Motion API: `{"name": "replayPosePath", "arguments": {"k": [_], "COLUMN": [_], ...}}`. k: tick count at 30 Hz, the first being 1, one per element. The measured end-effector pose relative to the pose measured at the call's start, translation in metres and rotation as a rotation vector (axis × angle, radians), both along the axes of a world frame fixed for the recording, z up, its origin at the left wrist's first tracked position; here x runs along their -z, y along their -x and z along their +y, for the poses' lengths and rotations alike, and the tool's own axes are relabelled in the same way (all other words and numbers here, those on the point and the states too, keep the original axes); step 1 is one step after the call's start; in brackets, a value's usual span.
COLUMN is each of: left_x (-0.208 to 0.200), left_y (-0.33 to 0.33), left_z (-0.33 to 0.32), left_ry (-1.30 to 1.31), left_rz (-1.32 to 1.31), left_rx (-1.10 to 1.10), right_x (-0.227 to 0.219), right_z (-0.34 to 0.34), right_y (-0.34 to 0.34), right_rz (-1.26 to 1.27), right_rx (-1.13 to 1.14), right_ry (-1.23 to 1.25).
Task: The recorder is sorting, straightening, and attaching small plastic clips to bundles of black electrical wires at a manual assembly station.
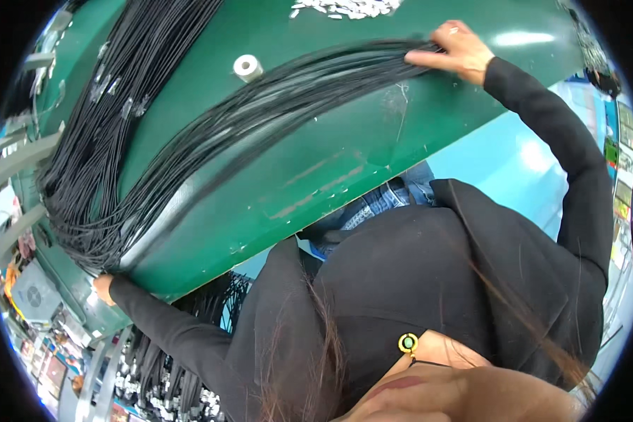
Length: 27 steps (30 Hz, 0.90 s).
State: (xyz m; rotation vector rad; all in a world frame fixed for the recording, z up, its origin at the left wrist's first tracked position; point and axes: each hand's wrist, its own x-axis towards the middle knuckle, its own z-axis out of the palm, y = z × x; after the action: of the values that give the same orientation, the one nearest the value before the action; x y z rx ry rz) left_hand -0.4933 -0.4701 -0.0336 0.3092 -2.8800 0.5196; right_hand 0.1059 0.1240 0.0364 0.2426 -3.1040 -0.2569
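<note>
A long bundle of thin black cables (pixel 225 123) stretches over the green table in a shallow arc. At the far right my right hand (pixel 461 53) is closed around its end, the thumb lying along the strands. Some strands look smeared by motion. Toward the left the bundle curves into a thick bend of cables (pixel 84 239). My left hand (pixel 103 288) is at the lower edge of this bend, curled against the cables; its fingers are partly hidden. From the bend another thick run of black cables (pixel 137 63) goes up to the far edge, with bits of clear wrap on it.
The green table (pixel 316 169) has a worn front edge close to my body. A white roll (pixel 247 67) stands beyond the bundle. Small white pieces (pixel 348 7) lie heaped at the far side. More black cables with white ends (pixel 165 387) hang below the table at the left.
</note>
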Motion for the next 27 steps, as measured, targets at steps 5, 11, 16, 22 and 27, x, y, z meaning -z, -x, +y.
{"name": "replayPosePath", "arguments": {"k": [5,11,16,22,27], "left_x": [0.005,-0.017,-0.039,-0.074,-0.05], "left_y": [0.006,-0.014,-0.023,-0.251,-0.342], "left_z": [0.012,0.027,0.043,0.279,0.35], "left_ry": [0.009,0.004,0.147,-0.505,-0.518], "left_rz": [-0.02,-0.061,0.093,-0.043,-0.38], "left_rx": [-0.055,0.017,0.16,1.627,1.812], "right_x": [-0.024,0.004,-0.033,0.012,0.036], "right_z": [0.0,0.003,-0.027,-0.097,-0.127], "right_y": [-0.016,-0.023,0.008,0.028,0.069], "right_rz": [0.022,-0.071,0.438,0.399,0.441], "right_rx": [0.137,0.15,0.06,0.285,0.279], "right_ry": [0.128,0.098,-0.049,0.408,0.254]}}
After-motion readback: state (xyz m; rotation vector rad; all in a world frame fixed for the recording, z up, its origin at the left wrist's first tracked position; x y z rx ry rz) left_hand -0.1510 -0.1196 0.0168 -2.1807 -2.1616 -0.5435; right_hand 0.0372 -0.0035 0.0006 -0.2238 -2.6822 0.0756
